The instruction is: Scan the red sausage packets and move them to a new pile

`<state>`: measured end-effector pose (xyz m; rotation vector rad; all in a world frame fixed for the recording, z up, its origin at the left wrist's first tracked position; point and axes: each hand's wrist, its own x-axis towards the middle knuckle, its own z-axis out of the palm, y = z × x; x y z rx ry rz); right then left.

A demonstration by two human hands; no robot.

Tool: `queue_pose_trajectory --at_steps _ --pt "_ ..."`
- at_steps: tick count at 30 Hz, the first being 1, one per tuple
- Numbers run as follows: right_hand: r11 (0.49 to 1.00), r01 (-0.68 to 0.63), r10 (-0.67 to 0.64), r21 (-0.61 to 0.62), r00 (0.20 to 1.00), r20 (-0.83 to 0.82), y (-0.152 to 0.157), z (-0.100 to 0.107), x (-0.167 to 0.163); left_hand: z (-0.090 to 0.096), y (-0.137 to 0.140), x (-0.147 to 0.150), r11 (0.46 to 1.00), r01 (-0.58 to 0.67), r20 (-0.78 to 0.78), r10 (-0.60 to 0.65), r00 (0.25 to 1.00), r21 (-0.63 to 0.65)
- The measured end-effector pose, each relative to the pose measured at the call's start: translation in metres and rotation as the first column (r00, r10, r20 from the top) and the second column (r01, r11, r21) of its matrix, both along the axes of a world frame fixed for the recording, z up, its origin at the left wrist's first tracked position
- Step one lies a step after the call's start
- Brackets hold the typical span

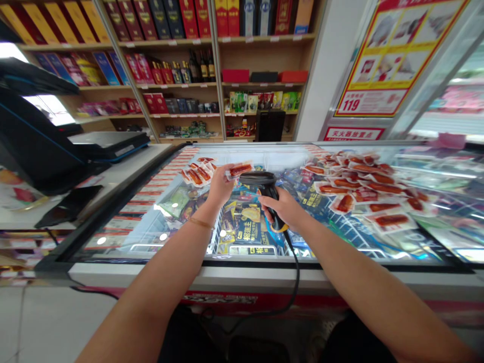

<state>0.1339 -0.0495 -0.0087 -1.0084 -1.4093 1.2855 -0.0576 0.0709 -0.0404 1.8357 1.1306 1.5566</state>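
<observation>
My left hand (pixel 221 184) grips a packaged sausage (pixel 240 169) in clear wrap, held above the glass top of a chest freezer. Wrapped around its handle, my right hand (pixel 282 207) holds a black barcode scanner (pixel 260 179) with yellow trim. The scanner's head is close to the sausage pack, at its right. A small group of similar sausage packs (pixel 196 174) lies on the glass just left of my left hand. To the right of my right hand, a larger pile of sausage packs (pixel 363 184) is spread over the glass.
The freezer's front edge (pixel 242 272) runs across before me, and the scanner cable (pixel 297 282) hangs over it. Bagged frozen goods (pixel 247 222) show through the glass. A scale (pixel 109 143) stands on the left counter. Shelves of boxes (pixel 215 63) line the back.
</observation>
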Motion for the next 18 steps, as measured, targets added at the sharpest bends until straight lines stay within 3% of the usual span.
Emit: queue_pose_trajectory --at_steps 11,18 --pt "1.000 -0.015 0.015 0.024 1.000 0.014 0.000 0.000 0.001 0.001 0.000 0.000 0.999 -0.034 -0.037 0.035 0.999 0.019" --pt "0.993 0.113 -0.115 -0.037 0.992 -0.054 0.011 0.001 0.010 -0.008 0.004 0.004 0.994 -0.107 -0.084 0.105 0.991 -0.023"
